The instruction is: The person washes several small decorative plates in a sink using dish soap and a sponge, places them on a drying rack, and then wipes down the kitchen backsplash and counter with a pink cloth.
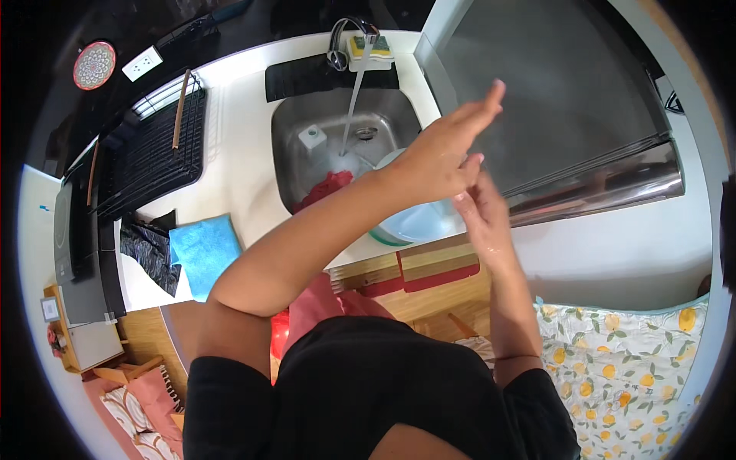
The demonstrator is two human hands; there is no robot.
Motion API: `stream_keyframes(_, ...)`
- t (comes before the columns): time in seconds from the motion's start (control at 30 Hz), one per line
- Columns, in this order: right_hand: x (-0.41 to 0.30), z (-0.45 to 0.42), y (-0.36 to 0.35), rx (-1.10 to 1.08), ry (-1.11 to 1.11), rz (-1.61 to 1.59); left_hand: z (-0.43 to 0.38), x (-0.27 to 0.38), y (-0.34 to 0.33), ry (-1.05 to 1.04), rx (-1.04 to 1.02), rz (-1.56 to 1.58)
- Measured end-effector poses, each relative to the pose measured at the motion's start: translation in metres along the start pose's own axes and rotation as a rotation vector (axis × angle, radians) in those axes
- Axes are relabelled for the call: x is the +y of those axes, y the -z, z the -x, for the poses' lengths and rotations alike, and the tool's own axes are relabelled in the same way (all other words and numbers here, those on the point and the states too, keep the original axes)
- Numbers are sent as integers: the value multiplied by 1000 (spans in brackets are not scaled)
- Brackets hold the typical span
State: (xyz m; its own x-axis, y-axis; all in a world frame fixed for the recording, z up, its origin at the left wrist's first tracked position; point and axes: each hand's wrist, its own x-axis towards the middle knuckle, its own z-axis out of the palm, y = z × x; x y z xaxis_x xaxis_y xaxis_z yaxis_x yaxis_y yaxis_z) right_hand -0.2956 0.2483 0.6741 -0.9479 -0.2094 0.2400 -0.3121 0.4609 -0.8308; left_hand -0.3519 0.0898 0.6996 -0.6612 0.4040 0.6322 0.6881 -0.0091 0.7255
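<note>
My left hand [440,158] reaches across to the right, fingers stretched out. Against its lower edge is my right hand [487,215], thumb raised and wet-looking; its other fingers are partly hidden. Both hands are over the counter's right front, above a light blue tub [417,221] with a green base. Water runs from a chrome faucet [339,43] into the stainless steel sink [287,138]. A wet red cloth [328,187] lies in the sink, partly behind my left forearm. A small white square container [312,137] stands near the drain [367,133].
Behind the faucet sits a sponge [376,47]. A black dish rack [155,132], a folded blue cloth [206,253] and a crumpled black plastic bag [152,247] are on the left counter [233,144]. The grey refrigerator [552,103] rises close on the right.
</note>
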Motion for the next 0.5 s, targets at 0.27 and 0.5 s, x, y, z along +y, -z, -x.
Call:
stream_keyframes(0.27, -76, -65, 28, -486, 391, 487, 30, -5, -6, 56, 408, 361)
stream_keyframes(0.5, -85, -74, 38, -706, 574, 591, 77, -5, -3, 299, 104, -199)
